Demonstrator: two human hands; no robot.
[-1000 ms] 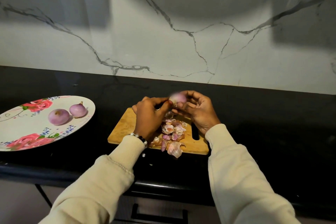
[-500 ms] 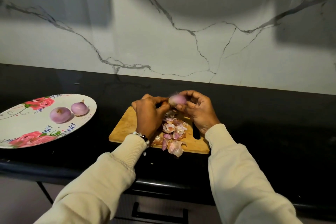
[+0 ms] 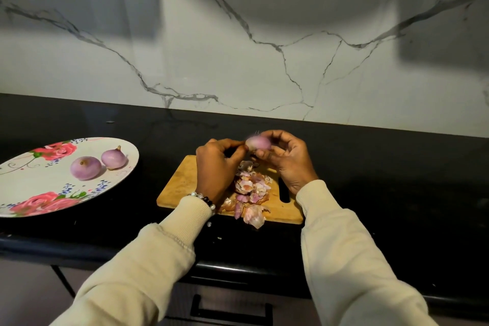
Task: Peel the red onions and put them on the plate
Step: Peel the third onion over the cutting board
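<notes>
Onion [image 3: 258,143], red, partly peeled: held above the far edge of the cutting board [image 3: 185,182], long axis roughly level, running left to right. It is gripped in the curled fingers of the right hand [image 3: 287,159]; its left end is pinched by the left hand [image 3: 215,164]. Plate [image 3: 31,188], well apart to the left on the surface, is judged nearer the left hand. Two peeled onions [image 3: 85,167] are carried on it.

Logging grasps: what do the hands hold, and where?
Both hold one small red onion: right hand cups its side, left hand pinches its left end.
</notes>
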